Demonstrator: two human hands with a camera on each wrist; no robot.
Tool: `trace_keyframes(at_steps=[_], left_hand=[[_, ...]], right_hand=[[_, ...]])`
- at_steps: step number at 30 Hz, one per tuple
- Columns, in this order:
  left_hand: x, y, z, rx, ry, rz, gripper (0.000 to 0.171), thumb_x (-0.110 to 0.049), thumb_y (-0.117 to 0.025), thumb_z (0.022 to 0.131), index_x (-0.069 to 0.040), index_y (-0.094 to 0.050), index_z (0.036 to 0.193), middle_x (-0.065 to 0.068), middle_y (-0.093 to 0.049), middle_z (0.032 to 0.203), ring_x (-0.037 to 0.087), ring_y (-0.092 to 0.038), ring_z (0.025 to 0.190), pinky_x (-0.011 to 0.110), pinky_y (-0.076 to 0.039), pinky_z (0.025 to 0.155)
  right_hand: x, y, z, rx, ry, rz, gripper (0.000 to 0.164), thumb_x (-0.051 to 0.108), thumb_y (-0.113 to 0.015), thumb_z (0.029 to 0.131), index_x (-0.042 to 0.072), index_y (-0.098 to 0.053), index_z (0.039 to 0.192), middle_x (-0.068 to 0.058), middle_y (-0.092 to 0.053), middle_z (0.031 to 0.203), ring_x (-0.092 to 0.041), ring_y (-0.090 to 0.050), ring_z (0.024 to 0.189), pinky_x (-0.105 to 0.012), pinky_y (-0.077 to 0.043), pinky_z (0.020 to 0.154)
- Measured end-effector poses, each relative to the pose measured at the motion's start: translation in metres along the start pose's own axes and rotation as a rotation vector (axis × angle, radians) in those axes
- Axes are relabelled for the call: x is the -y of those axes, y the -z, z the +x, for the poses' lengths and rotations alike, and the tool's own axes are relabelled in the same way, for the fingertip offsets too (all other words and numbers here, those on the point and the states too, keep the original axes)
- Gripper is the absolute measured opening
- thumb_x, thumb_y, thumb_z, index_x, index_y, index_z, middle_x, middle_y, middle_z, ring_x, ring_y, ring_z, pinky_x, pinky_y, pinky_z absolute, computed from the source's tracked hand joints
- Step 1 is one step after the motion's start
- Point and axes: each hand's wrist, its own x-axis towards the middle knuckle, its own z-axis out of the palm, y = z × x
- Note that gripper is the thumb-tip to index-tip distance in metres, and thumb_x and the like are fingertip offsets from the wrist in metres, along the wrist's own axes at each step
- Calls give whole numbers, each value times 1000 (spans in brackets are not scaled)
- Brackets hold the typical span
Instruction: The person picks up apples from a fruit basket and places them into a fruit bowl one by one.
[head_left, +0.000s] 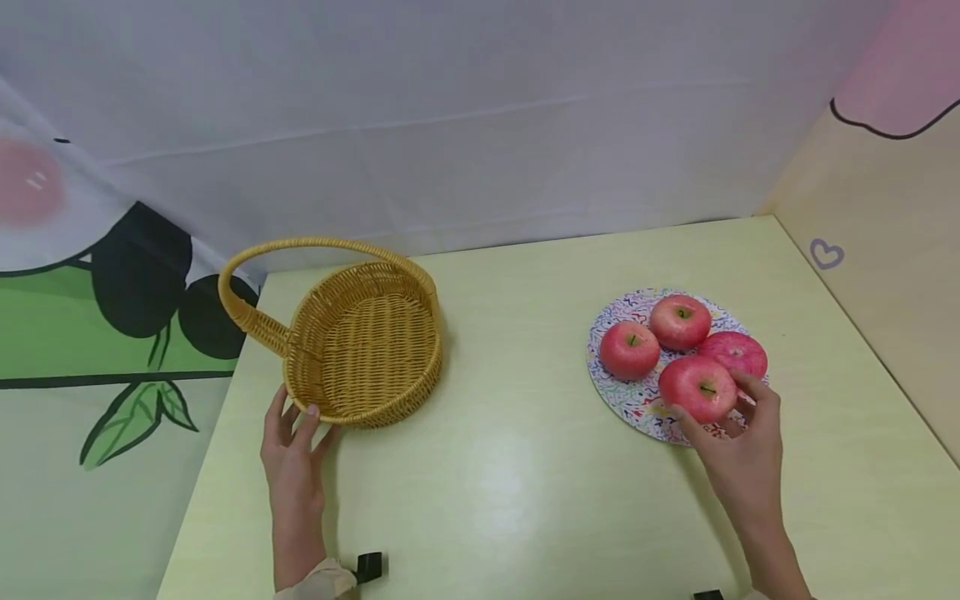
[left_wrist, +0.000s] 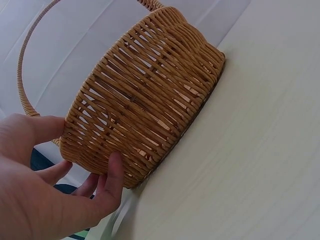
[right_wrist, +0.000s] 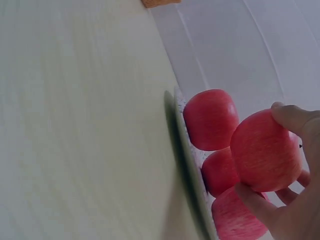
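Observation:
On the table's left side stands a tan wicker basket [head_left: 378,354] with a tall arched handle, nothing inside it. My left hand [head_left: 292,454] holds its near left edge, one digit over the rim and other fingers against the woven outer wall [left_wrist: 145,95]. To the right, my right hand [head_left: 742,446] grips a red apple [head_left: 699,389] between thumb and fingers. This apple [right_wrist: 266,150] appears raised above the patterned plate [head_left: 611,392]. Three more red apples lie on the plate, one at the left [head_left: 630,350], one at the back [head_left: 680,322] and one at the right [head_left: 733,353].
The pale table [head_left: 502,467] stretches between basket and plate. A white cloth [head_left: 480,167] hangs along its back edge. Painted panels stand at the left [head_left: 75,325] and right [head_left: 892,250]. Black devices sit at both wrists, one beside the left sleeve [head_left: 369,567].

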Motion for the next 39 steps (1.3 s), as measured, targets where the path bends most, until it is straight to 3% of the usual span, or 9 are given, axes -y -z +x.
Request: trace_keyframes(at_steps=[5,9,15,22,39], left_hand=[[0,0,1,-5,-3,2,64,-23,-64,105,-38,-37,160,1,-36,162,24,-42,145,22,-61,87],[0,0,1,-2,-4,5,64,-23,-65,104,-38,-36,160,1,-35,162,25,-42,145,22,-61,86],[1,0,1,0,-9,-4,65,-22,-65,104,-37,-37,160,2,-35,162,25,-42,144,22,-62,87],[1,0,1,-4,-7,-3,65,-23,-65,104,-38,-36,160,2,-35,162,25,-42,144,22,-62,86],[3,0,-2,-7,-17,20,63,-27,-64,104,-37,-37,160,2,-37,159,20,-49,137,23,-62,89]], right_hand=[[-6,-3,-2,-15,9,-148,85,12,-90,81,11,-42,151,-2,-50,141,-8,-51,115,2,-48,80],[-10,-6,-1,0,14,-203,85,17,-91,81,10,-44,151,-6,-52,142,-13,-50,117,3,-46,79],[-14,-9,0,-1,30,-229,83,16,-91,81,7,-45,149,-10,-52,140,-20,-52,116,4,-44,79],[-18,-10,4,33,28,-223,84,19,-92,81,10,-47,151,-9,-53,145,-16,-55,113,3,-45,80],[-18,-7,7,124,21,-263,91,27,-86,87,14,-36,162,-16,-48,156,-41,-52,134,7,-39,80]])
